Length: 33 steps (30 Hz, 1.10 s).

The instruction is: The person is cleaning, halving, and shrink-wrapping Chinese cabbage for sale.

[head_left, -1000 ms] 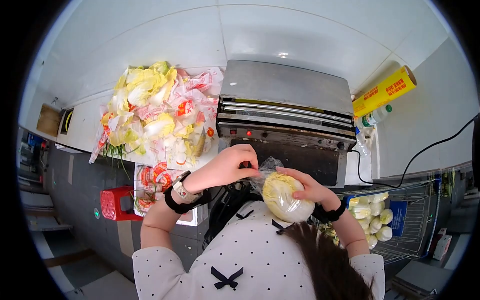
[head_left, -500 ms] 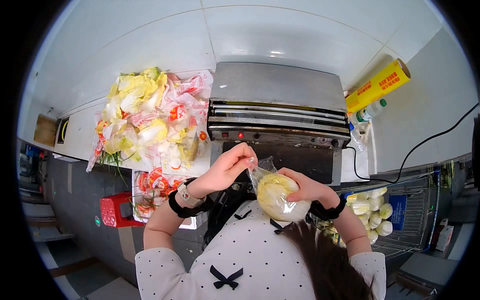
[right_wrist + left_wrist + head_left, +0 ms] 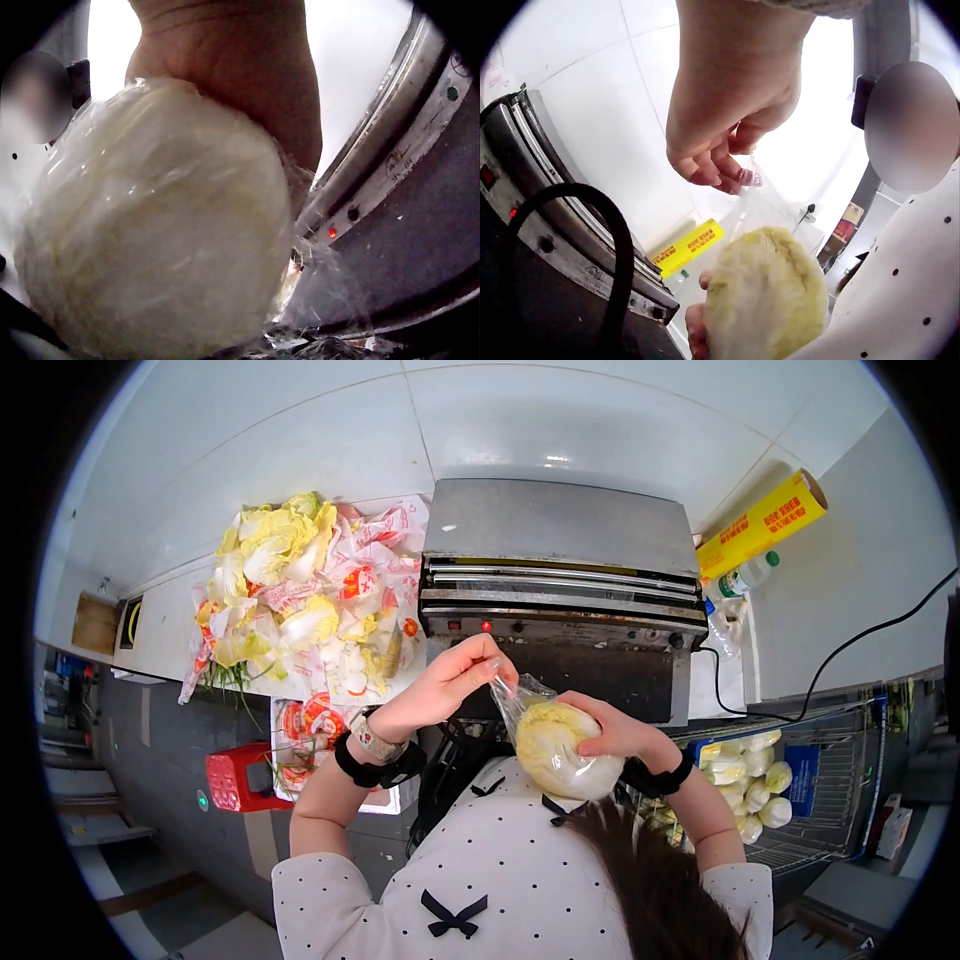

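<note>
A head of napa cabbage (image 3: 560, 751) in clear plastic film is held close to the person's chest, its yellow leafy end toward the left hand. The right hand (image 3: 612, 726) grips it from the far right side, thumb across the top. Between thumb and fingertips, the left hand (image 3: 462, 678) pinches a gathered end of the film (image 3: 508, 698), pulled taut up and left from the leafy end. From the left wrist, the stretched film (image 3: 763, 199) runs between the left fingers and the cabbage (image 3: 765, 296). The right wrist view shows the pale wrapped base (image 3: 165, 225) below the right hand (image 3: 232, 67).
Beyond the hands stands a film-wrapping machine (image 3: 560, 520), its red light lit. A heap of cabbage leaves and printed bags (image 3: 285, 590) covers the left counter. At right are a yellow tube (image 3: 765, 525), a bottle (image 3: 748, 575) and a cart (image 3: 830, 800) with several cabbages. A red stool (image 3: 235, 775) stands low left.
The left hand has drawn the film out from the cabbage's leafy end into a taut, gathered strip. The cabbage has shifted slightly left and tilted, still in the right hand's grip.
</note>
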### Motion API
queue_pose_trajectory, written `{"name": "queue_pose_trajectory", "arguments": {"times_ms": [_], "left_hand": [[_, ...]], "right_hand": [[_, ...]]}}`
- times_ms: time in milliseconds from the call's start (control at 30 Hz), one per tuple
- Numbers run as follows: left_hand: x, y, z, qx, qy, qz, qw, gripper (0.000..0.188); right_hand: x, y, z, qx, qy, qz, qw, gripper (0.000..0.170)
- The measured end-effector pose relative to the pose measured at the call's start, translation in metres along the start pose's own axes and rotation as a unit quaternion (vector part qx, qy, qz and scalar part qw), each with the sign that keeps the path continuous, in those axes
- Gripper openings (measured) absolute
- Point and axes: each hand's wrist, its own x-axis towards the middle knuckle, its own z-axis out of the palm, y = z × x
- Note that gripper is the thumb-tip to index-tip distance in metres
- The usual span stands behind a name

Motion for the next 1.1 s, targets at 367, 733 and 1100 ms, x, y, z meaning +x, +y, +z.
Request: {"name": "queue_pose_trajectory", "arguments": {"times_ms": [367,733,1100], "left_hand": [[-0.006,-0.003,-0.002,0.123,0.056,0.018,0.991,0.009],[-0.007,-0.003,0.001,-0.052,0.06,-0.037,0.996,0.021],[-0.033,0.023,-0.011,-0.153,-0.018,-0.092,0.984,0.019]], "right_hand": [[0.005,-0.004,0.009,-0.017,0.032,0.024,0.999,0.059],[0.012,-0.004,0.015,0.013,0.023,0.014,1.0,0.068],[0.018,0.003,0.014,0.037,-0.036,-0.007,0.999,0.072]]}}
